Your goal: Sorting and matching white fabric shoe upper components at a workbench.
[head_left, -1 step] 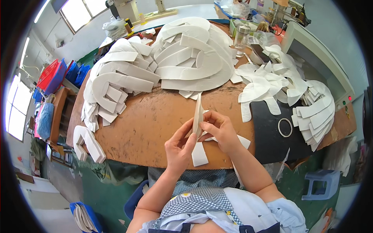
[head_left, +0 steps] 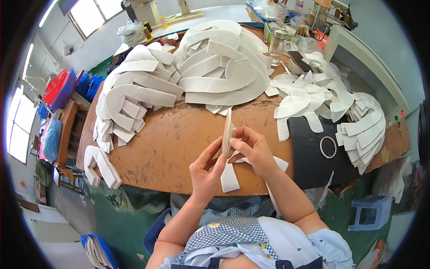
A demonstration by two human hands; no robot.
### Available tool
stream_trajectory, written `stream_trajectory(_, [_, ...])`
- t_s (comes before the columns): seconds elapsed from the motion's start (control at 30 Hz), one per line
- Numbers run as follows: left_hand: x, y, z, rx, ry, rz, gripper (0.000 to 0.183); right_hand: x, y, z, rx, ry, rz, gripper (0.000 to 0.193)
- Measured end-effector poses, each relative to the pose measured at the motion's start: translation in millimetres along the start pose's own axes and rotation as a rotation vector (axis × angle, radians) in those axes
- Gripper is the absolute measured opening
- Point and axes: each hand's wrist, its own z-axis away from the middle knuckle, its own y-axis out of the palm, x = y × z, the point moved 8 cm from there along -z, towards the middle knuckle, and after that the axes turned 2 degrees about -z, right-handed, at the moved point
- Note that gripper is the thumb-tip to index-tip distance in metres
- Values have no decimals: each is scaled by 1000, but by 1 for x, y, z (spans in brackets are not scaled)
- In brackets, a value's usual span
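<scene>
Looking down, I saw both hands meet over the near edge of a worn brown table point(head_left: 179, 139). My left hand point(head_left: 205, 172) and right hand point(head_left: 251, 150) pinched a thin white cut piece point(head_left: 227, 131) held upright on edge between fingertips. Another white piece point(head_left: 229, 178) lay flat beneath them. Far across the table sat big white stacks point(head_left: 224, 67). Windows point(head_left: 96, 11) brightened the far left; a blue stool point(head_left: 369, 210) stood on the right.
</scene>
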Motion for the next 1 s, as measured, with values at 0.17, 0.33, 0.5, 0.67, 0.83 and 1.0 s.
stream_trajectory(0.17, [-3, -1, 3, -37, 82, -118, 40, 15, -1, -4, 22, -67, 133, 14])
stream_trajectory(0.33, [-1, -4, 5, -46, 94, -134, 40, 15, -4, -4, 68, -48, 74, 14])
stream_trajectory(0.5, [-3, -2, 4, -5, 109, -128, 39, 12, -3, -4, 68, -24, 31, 13])
stream_trajectory(0.67, [-6, 4, -2, 33, -3, 46, 38, 7, 6, -4, 134, -42, 21, 11])
stream_trajectory(0.83, [8, 3, -7, 75, -157, -20, 34, -9, 15, -7, 167, -19, 97, 10])
stream_trajectory(1.0, [24, -10, -9, 62, -324, 185, 29, -15, 25, -10, 204, -44, 167, 8])
